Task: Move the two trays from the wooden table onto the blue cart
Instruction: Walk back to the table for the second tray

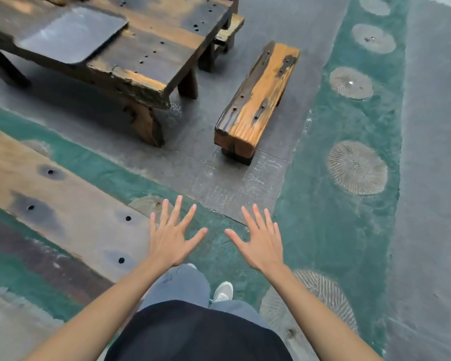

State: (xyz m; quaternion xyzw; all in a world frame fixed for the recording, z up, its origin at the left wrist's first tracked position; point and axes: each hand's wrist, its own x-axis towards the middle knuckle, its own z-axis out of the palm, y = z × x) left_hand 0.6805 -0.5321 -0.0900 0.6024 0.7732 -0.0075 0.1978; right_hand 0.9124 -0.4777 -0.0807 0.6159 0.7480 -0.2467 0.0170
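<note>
left hand point(171, 237): held out in front of the body, palm down, fingers spread wide; nothing is gripped.
right hand point(262, 243): held out beside the left one, palm down, fingers spread wide; nothing is gripped.
gap between hands: the thumbs are pointed toward each other, near but apart.
tray point(73, 35): one dark grey flat tray with rounded corners is seen lying on the wooden table point(151, 50), close to its near edge, well apart from both hands. a second tray cannot be made out.
wooden table: dark, weathered planks with rows of holes, placed at the upper left of the view.
small bench point(257, 100): a short orange-brown block, set on the floor just right of the table.
floor point(245, 183): grey slabs bordered by green bands with round ribbed patterns.
plank point(52, 194): a long pale board with dark holes, seen at the left under the left hand.
person: dark top, grey trousers and one white shoe point(223, 291) are seen below the arms.
</note>
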